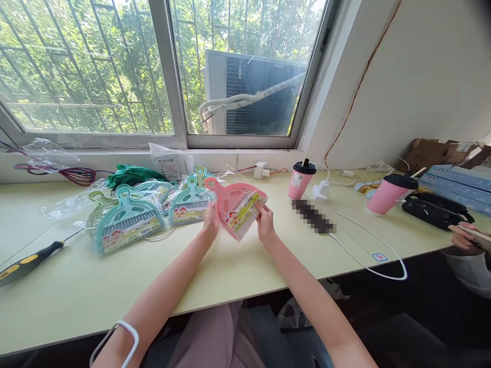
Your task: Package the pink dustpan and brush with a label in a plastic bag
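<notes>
A pink dustpan and brush set (236, 207) in clear wrap, with a printed label, is held tilted above the table in front of me. My right hand (265, 223) grips its lower right edge, thumb on the front. At its left side, my left hand (210, 222) is closed on the edge, slightly blurred and with some fingers hidden behind the pan. Just left of that hand lies a blue-green dustpan and brush set (188, 209). Another blue-green dustpan and brush set (128, 225) rests farther left, with several more green ones overlapping behind.
A screwdriver (32, 261) lies at the left. Two pink cups (301, 181) with black lids, a white cable (368, 266) and a black case (433, 210) are on the right. Another person's hand (466, 239) holds something at the right edge. A window (180, 76) stands behind the table.
</notes>
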The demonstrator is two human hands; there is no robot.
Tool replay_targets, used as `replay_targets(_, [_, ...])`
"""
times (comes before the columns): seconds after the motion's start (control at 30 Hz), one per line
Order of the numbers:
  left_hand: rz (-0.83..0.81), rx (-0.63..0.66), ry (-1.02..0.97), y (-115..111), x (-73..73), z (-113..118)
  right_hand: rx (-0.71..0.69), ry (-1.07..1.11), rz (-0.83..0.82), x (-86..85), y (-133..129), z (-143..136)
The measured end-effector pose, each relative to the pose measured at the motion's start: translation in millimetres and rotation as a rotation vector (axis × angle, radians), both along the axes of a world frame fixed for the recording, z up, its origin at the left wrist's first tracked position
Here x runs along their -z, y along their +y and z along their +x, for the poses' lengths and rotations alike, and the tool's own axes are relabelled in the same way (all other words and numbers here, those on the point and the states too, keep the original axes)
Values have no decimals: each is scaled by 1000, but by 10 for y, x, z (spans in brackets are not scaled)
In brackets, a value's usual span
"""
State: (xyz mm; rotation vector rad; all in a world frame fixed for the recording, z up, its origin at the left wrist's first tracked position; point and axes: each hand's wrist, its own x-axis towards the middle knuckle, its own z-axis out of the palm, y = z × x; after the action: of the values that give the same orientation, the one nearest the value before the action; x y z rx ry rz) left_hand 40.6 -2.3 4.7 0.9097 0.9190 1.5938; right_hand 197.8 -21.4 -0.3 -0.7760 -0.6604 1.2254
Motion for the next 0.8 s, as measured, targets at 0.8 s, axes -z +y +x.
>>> replay_targets(0.8, [613, -257, 1649, -71, -355, 486, 332, -292, -22, 104, 64, -93])
